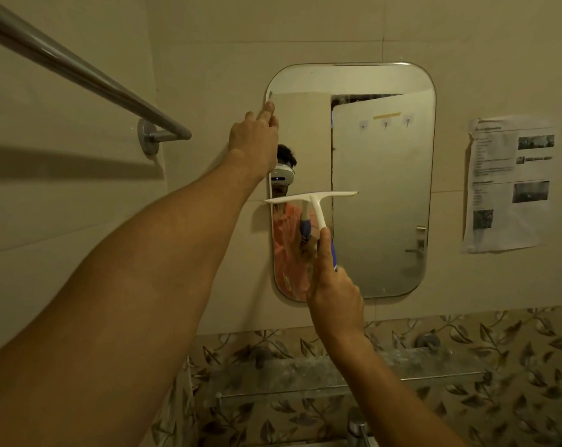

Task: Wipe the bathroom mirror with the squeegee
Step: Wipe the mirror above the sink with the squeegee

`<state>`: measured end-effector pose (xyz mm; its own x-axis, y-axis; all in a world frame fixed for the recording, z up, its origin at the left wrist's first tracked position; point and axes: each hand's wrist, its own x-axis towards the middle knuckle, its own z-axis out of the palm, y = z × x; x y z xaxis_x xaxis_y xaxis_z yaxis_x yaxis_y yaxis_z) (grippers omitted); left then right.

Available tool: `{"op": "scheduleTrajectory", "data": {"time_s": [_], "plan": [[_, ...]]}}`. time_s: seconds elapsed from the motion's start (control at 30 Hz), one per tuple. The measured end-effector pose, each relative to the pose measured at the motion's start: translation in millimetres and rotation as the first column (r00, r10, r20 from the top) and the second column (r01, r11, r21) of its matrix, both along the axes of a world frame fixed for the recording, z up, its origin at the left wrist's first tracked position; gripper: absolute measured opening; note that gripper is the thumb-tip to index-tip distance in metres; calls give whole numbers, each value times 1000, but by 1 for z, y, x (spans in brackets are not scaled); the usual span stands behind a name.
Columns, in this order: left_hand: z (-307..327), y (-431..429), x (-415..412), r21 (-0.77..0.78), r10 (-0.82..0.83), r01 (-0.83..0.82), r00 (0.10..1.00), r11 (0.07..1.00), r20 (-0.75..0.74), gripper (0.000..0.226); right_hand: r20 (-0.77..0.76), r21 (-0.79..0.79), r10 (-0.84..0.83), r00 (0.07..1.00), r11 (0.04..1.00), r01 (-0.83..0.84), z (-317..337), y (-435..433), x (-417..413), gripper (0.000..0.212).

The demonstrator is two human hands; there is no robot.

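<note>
at one mirror (383, 188), right fingers (325, 243) grip one squeegee (311, 197); left fingers (268, 111) together touch mirror edge.

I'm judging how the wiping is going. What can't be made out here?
- Head view: whether the squeegee touches the mirror; seen from behind, no gap shows.
- Head view: whether the left hand grips the mirror's edge or presses it; its back hides the fingers.
- Head view: the text on the paper, too small and blurred.
- Head view: the tap, cut off by the bottom edge.

Dim yellowish light, wide-angle edge distortion
</note>
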<state>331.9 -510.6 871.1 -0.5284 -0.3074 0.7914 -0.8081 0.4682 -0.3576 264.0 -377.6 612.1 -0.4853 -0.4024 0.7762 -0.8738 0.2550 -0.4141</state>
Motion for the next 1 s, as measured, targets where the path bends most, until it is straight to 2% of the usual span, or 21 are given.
{"op": "scheduleTrajectory", "data": {"time_s": [0.27,0.53,0.63,0.73,0.83,0.9,1.0], "plan": [[2,-1,0,-12,-8,8,1000,1000,4,72,8,14,-10,1000,1000,10,-40,5,6,89],[6,-1,3,-9,-4,4,999,1000,37,67,-12,67,-28,1000,997,29,-46,21,10,88],[7,-1,3,-17,2,-1,999,1000,43,64,1,0,49,999,999,-49,-37,27,8,80],[10,-2,1,-1,-3,3,999,1000,52,64,55,-140,165,985,978,-156,-1,31,3,67],[15,-2,0,39,4,-7,998,999,63,59,38,-281,172,984,947,-155,64,29,-7,58],[17,0,-1,53,6,-10,998,999,69,55,-29,-284,140,990,948,-143,108,29,-11,59],[22,0,-3,79,-7,3,999,997,51,66,-87,-201,77,993,975,-93,153,25,-17,63]]}}
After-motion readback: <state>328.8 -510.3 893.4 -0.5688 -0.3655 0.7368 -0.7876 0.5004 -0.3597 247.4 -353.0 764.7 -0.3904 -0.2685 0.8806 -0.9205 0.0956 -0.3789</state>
